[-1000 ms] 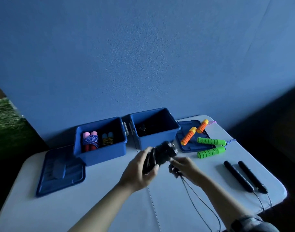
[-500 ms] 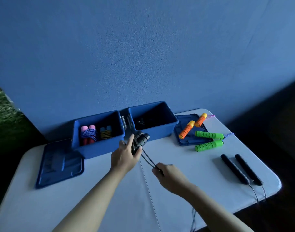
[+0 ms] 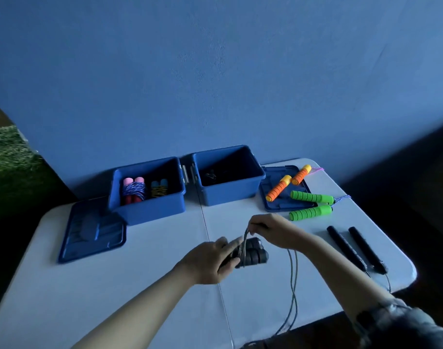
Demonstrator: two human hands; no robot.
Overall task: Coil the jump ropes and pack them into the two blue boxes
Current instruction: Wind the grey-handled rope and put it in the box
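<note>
We see the left hand (image 3: 210,260) curled round a pair of black handles (image 3: 253,253) just above the white table (image 3: 139,285), near its centre, fingers wrapped over their near ends. At one o'clock from it, the right hand (image 3: 273,230) pinches the grey cord (image 3: 292,285) between thumb and fingertips, drawing a loop up over the handles; the slack runs down toward six o'clock and off the table's near edge. At eleven o'clock stands the left blue box (image 3: 150,210), holding a coiled pink-handled rope (image 3: 133,190) and a coiled blue-handled rope (image 3: 158,190). At twelve o'clock the right blue box (image 3: 228,192) holds something dark that we cannot tell. At two o'clock lie orange handles (image 3: 288,182) on a lid (image 3: 278,205), green handles (image 3: 311,205) beside them, and a second black pair (image 3: 356,248) at three o'clock. Another lid (image 3: 92,230) lies at nine o'clock.
</note>
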